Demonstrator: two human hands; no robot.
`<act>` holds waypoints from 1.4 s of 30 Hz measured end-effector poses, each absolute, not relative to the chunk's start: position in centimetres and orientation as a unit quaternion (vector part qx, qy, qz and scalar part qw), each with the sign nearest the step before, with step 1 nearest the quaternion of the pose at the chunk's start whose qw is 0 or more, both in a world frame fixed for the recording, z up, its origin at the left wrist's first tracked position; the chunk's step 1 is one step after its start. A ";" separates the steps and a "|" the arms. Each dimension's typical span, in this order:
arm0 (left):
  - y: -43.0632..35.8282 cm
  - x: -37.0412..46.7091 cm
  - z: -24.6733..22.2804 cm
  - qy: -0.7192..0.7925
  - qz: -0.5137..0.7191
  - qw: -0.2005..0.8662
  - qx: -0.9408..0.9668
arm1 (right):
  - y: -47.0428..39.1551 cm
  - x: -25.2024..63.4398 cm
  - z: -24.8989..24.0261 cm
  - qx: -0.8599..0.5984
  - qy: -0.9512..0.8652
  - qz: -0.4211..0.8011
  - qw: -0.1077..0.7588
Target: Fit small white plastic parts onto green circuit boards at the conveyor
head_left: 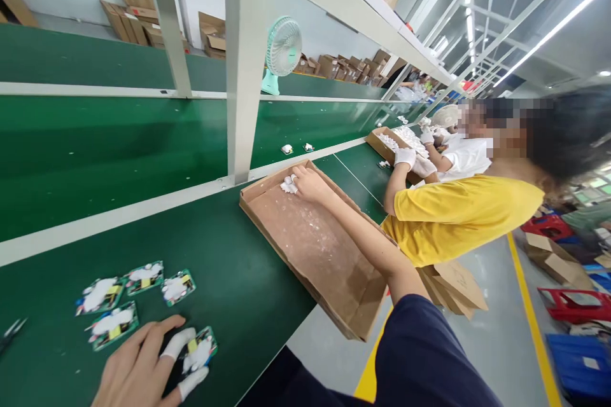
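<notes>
At the lower left, my left hand (147, 362) grips a small circuit board (201, 351) between a finger and the thumb, both in white finger cots. The board carries white filler and a yellow part. Several similar circuit boards (112, 321) lie on the green bench just beyond that hand. My right arm reaches across a shallow cardboard tray (329, 261). In its far corner, my right hand (310, 183) has its fingers closed on small white pieces (289, 185), whose kind I cannot make out. White crumbs are scattered over the tray bottom.
A metal post (245, 70) rises behind the tray. Past it are a mint fan (282, 44) and two small boards (286, 149) on a green belt. To the right, a co-worker in a yellow shirt (453, 216) works at another box (382, 143). Dark tweezers (13, 332) lie at far left.
</notes>
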State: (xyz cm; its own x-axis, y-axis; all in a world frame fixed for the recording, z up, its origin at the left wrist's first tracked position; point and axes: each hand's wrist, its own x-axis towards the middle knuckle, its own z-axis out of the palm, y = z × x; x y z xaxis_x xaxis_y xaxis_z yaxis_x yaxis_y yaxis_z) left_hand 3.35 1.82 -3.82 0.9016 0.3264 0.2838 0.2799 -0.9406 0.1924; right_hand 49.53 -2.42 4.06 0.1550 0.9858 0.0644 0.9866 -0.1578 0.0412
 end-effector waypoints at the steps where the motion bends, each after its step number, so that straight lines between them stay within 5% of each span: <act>1: 1.6 3.4 -3.8 0.156 0.158 0.071 0.972 | -2.2 49.5 4.2 -0.764 -0.645 -0.032 0.019; 11: -0.6 3.4 -2.0 0.182 0.143 0.123 0.965 | -8.9 40.2 8.2 -0.779 -0.584 0.072 0.217; 14: -1.1 3.5 -1.3 0.183 0.128 0.145 0.964 | -14.6 32.9 6.8 -0.754 -0.557 0.153 0.312; 17: -1.7 3.6 -0.8 0.193 0.125 0.167 0.959 | -18.0 27.8 4.0 -0.775 -0.533 0.075 0.330; 21: -2.2 3.8 -0.4 0.189 0.119 0.205 0.953 | -17.5 26.7 1.3 -0.796 -0.507 -0.057 0.325; 27: -2.2 3.9 -0.4 0.196 0.124 0.244 0.942 | -14.6 28.0 2.2 -0.770 -0.538 -0.101 0.328; 34: -2.3 4.1 -0.3 0.218 0.126 0.262 0.932 | -13.7 22.1 2.0 -0.628 -0.716 0.089 0.291; 42: -2.3 4.1 -0.7 0.209 0.135 0.259 0.933 | -14.1 20.6 -0.1 -0.674 -0.683 0.133 0.248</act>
State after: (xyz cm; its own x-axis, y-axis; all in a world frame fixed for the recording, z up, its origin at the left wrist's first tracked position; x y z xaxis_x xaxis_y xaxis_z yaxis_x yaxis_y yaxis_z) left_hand 4.07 -2.29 -0.71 0.8765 0.4594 0.1439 0.3194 -0.7786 0.5401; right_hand 20.56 -14.11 -0.11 0.0312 0.9865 0.1605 0.8548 0.0569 -0.5158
